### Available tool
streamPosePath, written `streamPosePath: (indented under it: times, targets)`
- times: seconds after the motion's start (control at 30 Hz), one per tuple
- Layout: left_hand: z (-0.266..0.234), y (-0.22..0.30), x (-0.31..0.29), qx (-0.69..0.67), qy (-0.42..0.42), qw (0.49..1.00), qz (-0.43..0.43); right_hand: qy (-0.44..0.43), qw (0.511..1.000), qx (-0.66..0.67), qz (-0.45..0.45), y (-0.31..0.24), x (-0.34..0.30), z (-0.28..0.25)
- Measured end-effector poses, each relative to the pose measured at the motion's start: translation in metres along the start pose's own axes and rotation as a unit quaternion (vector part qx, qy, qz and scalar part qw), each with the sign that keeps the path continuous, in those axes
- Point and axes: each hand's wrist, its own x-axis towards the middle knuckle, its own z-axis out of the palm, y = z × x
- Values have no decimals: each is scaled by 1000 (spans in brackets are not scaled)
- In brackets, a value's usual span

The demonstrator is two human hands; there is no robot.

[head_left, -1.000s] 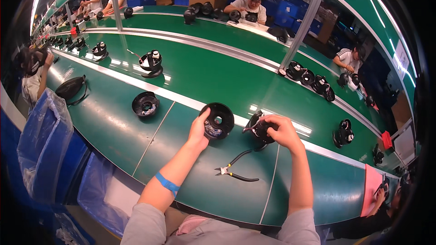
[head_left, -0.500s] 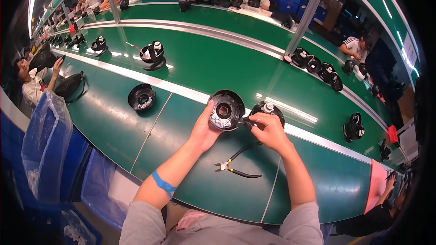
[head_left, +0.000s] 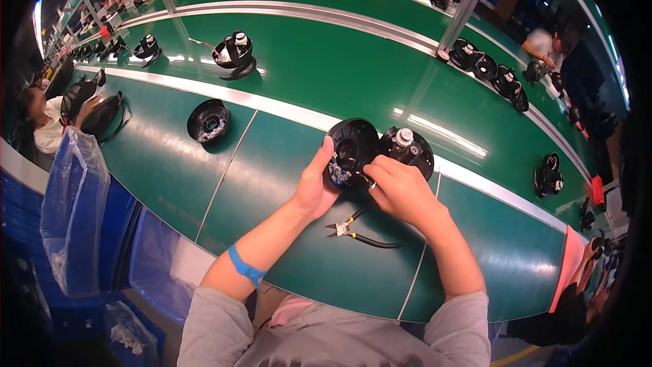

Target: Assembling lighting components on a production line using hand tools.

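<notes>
My left hand (head_left: 316, 187) is closed on the left side of a round black plastic housing (head_left: 358, 137). A small blue circuit board (head_left: 339, 174) and loose wires show inside it. My right hand (head_left: 406, 191) is closed in a pinch at the housing's lower right rim. A small dark piece with a pale end peeks out at those fingertips, too hidden to name. Just behind my right hand stands a black assembly with a white motor (head_left: 403, 137). Side cutters (head_left: 346, 228) with black and yellow handles lie on the table below the housing, jaws apart.
Another black housing (head_left: 208, 122) lies on the table to the left. Motor assemblies (head_left: 233, 54) stand along the green belt (head_left: 319, 61). Blue bins with plastic liners (head_left: 75, 211) flank the table's left edge. Co-workers sit at the far left, right and across.
The housing has turned in my left hand, so its inside faces more toward my right hand. My right fingers have moved in against its rim. The whole view has shifted slightly.
</notes>
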Motion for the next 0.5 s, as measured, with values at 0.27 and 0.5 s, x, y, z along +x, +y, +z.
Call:
streamPosePath:
  times: [0.27, 0.5]
  targets:
    - [-1, -3, 0, 22, -59, 996, 56, -5, 997, -58, -43, -6, 0, 5]
    - [3, -1, -3, 140, -108, 975, 137, -1, 997, -66, -26, -15, 2, 7]
